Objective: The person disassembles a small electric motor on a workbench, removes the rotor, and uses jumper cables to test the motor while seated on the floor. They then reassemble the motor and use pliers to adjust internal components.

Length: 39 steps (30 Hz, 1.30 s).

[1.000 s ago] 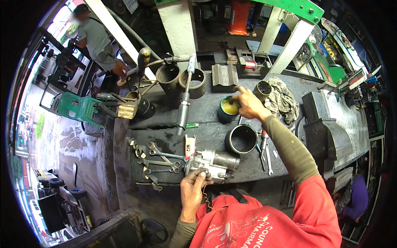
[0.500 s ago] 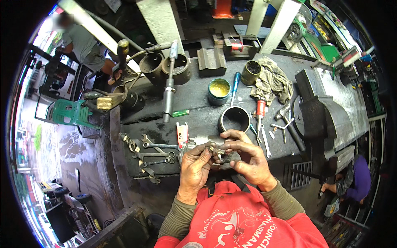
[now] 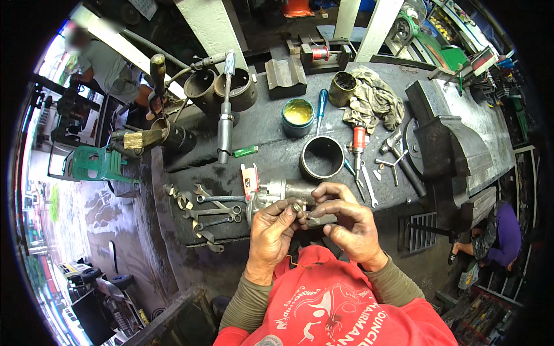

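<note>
My left hand (image 3: 270, 237) pinches a small metal fitting (image 3: 297, 208) between thumb and fingers, near the bench's front edge. Facing it, my right hand (image 3: 353, 224) has its fingers bent and its thumb apart from them. The right fingertips hover close beside the fitting, and no held thing shows in that hand. Just beyond both hands lies a silvery cylindrical metal housing (image 3: 279, 191), partly covered by my fingers. A red and white small box (image 3: 250, 180) stands against its left end. Behind my right hand is a dark open metal ring (image 3: 322, 158).
Several wrenches (image 3: 216, 211) lie left. A grease tub (image 3: 298, 117), blue screwdriver (image 3: 321, 108), rag (image 3: 375, 101), red-bodied tool (image 3: 359, 141) and hammer (image 3: 407, 167) lie farther back. A heavy vise (image 3: 447, 150) stands right. One person (image 3: 109, 66) is far left, another (image 3: 502, 239) at right.
My right fingers have drawn slightly back from the fitting, and the gap to the thumb is wider. My left hand keeps its pinch. The whole view has shifted a little.
</note>
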Tool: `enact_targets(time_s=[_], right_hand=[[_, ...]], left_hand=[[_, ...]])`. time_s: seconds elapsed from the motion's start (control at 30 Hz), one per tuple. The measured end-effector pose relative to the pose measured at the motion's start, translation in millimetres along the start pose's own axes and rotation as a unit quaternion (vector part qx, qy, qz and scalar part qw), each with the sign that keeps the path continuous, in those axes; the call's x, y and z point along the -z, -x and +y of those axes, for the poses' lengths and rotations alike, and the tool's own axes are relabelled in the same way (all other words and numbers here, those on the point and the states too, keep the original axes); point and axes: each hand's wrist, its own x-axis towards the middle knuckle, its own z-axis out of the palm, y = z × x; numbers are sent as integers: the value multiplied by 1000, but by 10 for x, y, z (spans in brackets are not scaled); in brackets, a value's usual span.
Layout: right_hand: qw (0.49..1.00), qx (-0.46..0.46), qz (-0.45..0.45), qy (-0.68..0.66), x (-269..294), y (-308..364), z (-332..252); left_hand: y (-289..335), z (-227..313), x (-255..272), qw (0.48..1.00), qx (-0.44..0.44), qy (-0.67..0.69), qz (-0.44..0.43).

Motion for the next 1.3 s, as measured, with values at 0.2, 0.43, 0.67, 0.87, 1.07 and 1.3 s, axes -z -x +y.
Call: enact_targets(time_s=[0.2, 0.43, 0.67, 0.87, 1.07, 1.3], right_hand=[[998, -45, 17, -47, 243, 123, 157], [993, -82, 62, 54, 455, 293, 367], [950, 69, 65, 298, 877, -738, 590], [820, 130, 15, 558, 836, -1616, 976], [719, 160, -39, 675, 736, -1726, 1021], [758, 228, 0, 611, 966, -1641, 993]], left_hand=[[64, -29, 140, 991, -8, -128, 29], [31, -229, 355, 778, -40, -616, 120], [-123, -321, 297, 701, -95, -703, 70], [-144, -344, 307, 704, -80, -699, 95], [-154, -385, 319, 734, -40, -664, 137], [-130, -398, 311, 745, -41, -651, 140]])
